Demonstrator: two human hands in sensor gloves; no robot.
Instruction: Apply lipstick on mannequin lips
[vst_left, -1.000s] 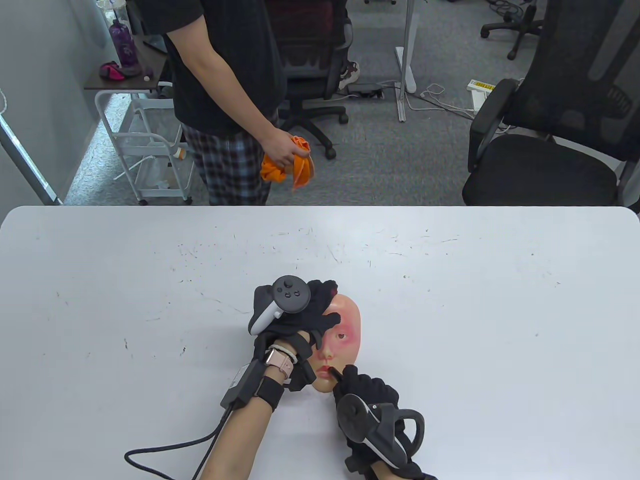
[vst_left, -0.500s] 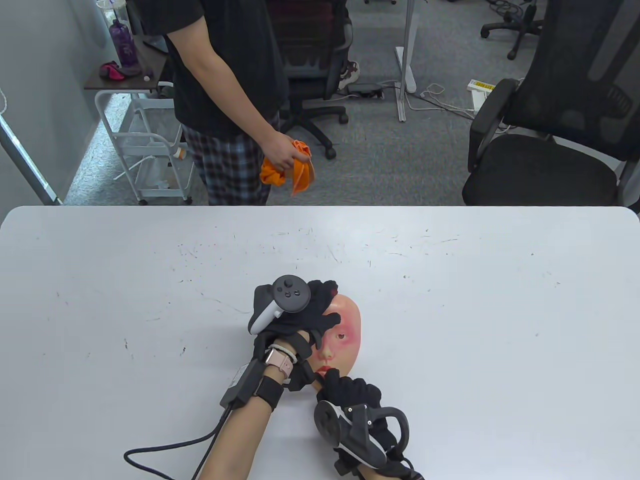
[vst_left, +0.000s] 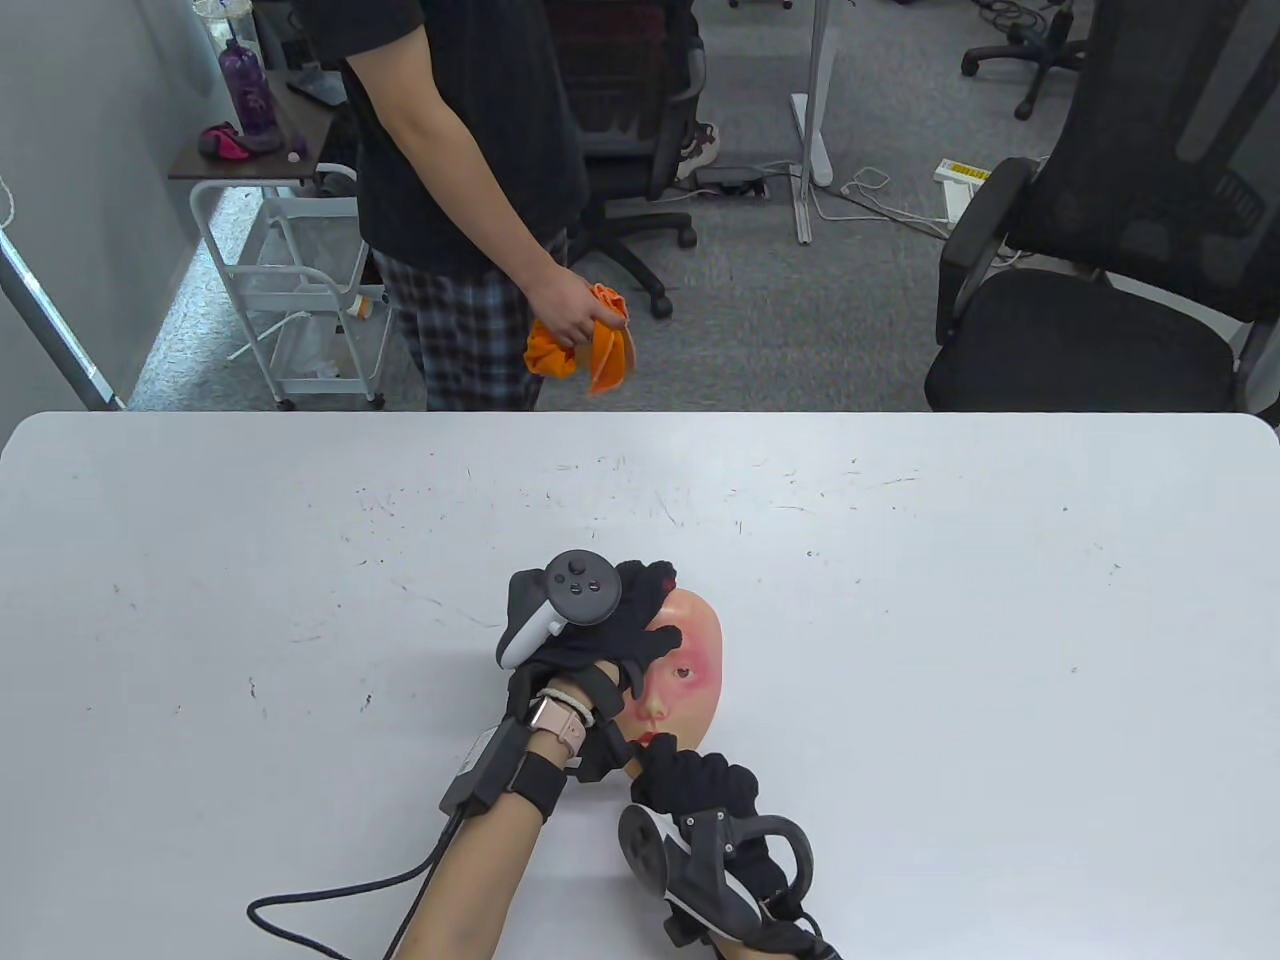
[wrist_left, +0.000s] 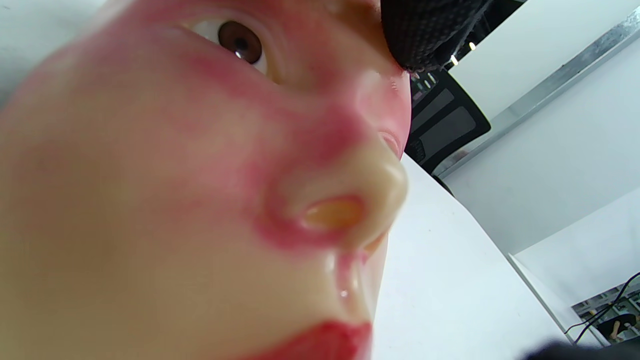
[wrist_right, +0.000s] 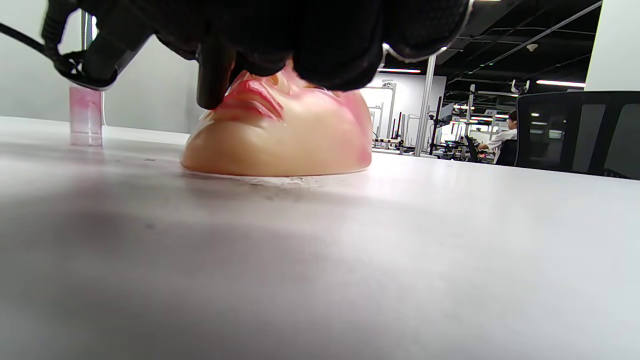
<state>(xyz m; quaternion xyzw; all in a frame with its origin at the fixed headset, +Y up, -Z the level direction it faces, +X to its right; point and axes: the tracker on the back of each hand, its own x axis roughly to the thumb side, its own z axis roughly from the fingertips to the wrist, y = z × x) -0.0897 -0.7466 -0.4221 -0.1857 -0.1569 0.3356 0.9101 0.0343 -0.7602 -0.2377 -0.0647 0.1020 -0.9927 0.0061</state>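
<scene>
A flesh-coloured mannequin face (vst_left: 690, 665) with pink cheeks lies face up on the white table (vst_left: 900, 600). My left hand (vst_left: 600, 625) rests on its left half and holds it down. My right hand (vst_left: 690, 785) grips a dark lipstick (wrist_right: 212, 75) whose tip touches the red lips (wrist_right: 252, 97) near their left corner. In the left wrist view the face (wrist_left: 175, 175) fills the frame, with the red lips (wrist_left: 325, 342) at the bottom edge. In the table view the lips (vst_left: 655, 740) show partly above my right fingers.
A pink translucent cap (wrist_right: 86, 116) stands on the table left of the face in the right wrist view. A person holding an orange cloth (vst_left: 585, 345) stands beyond the far edge. A black office chair (vst_left: 1110, 250) stands at the far right.
My right hand has moved left along the lips, from their right side to near the left corner. My left hand has not moved. The person behind shifted slightly right.
</scene>
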